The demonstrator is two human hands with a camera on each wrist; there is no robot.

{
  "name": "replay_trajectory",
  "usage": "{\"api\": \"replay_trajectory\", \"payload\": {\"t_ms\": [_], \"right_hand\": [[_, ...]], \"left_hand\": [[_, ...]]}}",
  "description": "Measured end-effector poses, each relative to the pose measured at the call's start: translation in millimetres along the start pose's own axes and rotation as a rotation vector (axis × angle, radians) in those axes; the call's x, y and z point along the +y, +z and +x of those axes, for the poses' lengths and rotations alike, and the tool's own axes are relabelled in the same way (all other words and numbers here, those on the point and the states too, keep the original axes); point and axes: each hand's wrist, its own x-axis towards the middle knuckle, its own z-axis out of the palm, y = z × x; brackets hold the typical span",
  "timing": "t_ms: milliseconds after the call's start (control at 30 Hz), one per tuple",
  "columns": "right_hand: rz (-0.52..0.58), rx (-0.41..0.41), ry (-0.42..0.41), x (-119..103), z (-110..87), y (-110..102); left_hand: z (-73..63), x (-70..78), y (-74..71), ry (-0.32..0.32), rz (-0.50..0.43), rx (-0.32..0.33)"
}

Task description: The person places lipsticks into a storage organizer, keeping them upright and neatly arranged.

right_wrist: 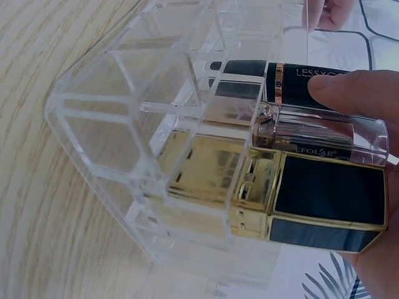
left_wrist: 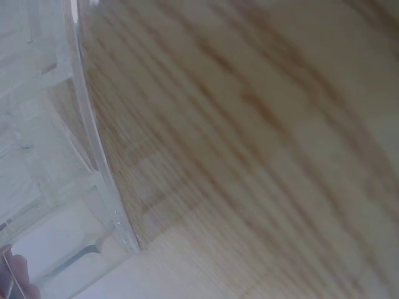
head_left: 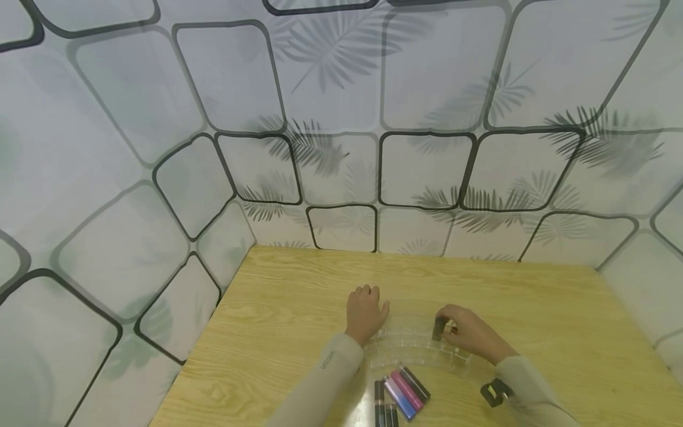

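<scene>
My right hand pinches a black cosmetic tube with a gold band, over a clear compartment organizer. Its thumb lies along the tube's lettering in the right wrist view. Beside that tube, a clear-capped tube and a black-and-gold lipstick stand in neighbouring compartments. At the organizer's left end my left hand holds its clear edge, fingertips on the panel.
In front of the organizer lie a black tube, a pink tube, a purple-blue tube and two dark tubes. They rest on the wood-grain table. A patterned wall covering rises behind the table.
</scene>
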Motion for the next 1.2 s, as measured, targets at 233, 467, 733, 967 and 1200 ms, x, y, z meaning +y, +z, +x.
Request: {"api": "replay_trajectory", "payload": {"t_ms": [233,467,733,967,1200], "right_hand": [[0.009,-0.015,0.013,0.2,-0.3,-1.3],[-0.011,0.015,-0.014,-6.5,-2.4,-3.9],[-0.232,0.231,-0.188,-23.9,-2.1,-3.7],[-0.323,0.390,-0.255,-43.5,-5.1,0.1],[-0.303,0.503,-0.278,-68.4,-16.1,16.3]], "left_hand": [[-0.3,-0.8,3.9,-0.002,0.020,-0.002],[-1.0,-1.1,5.6,0.009,0.039,0.011],[-0.5,0.0,2.1,0.010,0.042,0.003],[-0.9,0.0,4.3,0.007,0.014,-0.002],[-0.9,-0.1,2.0,0.007,0.011,0.015]]}}
